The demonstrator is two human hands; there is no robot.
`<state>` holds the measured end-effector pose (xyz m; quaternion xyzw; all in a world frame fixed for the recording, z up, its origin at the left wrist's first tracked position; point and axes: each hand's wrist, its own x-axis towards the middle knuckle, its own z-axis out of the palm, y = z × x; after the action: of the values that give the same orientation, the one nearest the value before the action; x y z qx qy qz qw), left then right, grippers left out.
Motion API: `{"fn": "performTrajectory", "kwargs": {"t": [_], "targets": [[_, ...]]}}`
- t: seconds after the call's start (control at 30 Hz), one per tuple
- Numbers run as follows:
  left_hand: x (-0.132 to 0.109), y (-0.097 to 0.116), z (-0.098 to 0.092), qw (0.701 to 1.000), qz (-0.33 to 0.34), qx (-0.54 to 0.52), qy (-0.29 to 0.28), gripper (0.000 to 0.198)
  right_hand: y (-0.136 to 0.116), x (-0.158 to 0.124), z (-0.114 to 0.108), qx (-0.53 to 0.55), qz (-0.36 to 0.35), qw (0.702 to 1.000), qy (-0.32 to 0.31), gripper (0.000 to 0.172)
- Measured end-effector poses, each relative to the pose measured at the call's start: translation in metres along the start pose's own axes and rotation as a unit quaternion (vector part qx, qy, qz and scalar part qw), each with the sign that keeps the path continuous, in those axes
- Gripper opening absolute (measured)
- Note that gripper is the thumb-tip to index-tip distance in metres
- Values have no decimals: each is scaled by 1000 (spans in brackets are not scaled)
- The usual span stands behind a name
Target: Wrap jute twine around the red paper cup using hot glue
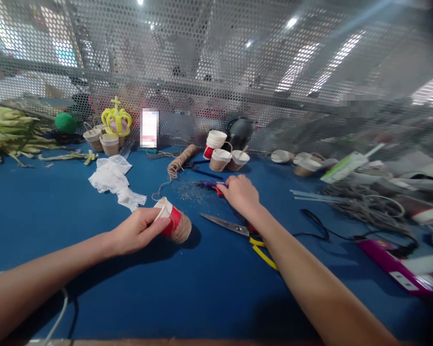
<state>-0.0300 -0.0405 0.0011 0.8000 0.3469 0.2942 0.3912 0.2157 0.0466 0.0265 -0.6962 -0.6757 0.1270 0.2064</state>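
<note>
Between the thumb and fingers of my left hand is a red and white paper cup, tilted, its lower part wrapped in jute twine. A strand of twine runs from it toward a twine roll farther back. My right hand is closed around a blue hot glue gun with an orange trigger, its nozzle pointing left over the table; the palm hides its rear part. Under my right forearm lie scissors with yellow handles, partly covered by the arm.
Crumpled white cloth lies left of the twine roll. Twine-wrapped cups stand at the back by a metal mesh screen. On the right are a purple power strip, a black cord and tangled grey strands. Pale husks are piled far left.
</note>
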Motion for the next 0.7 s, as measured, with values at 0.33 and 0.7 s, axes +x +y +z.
{"fn": "performTrajectory", "kwargs": {"t": [0.33, 0.7], "targets": [[-6, 13, 4, 985, 115, 122, -47, 25, -76, -64, 15, 317, -162, 860, -366, 46], [-4, 10, 4, 980, -103, -173, 2, 37, -64, -67, -1, 495, -101, 833, -226, 17]]}}
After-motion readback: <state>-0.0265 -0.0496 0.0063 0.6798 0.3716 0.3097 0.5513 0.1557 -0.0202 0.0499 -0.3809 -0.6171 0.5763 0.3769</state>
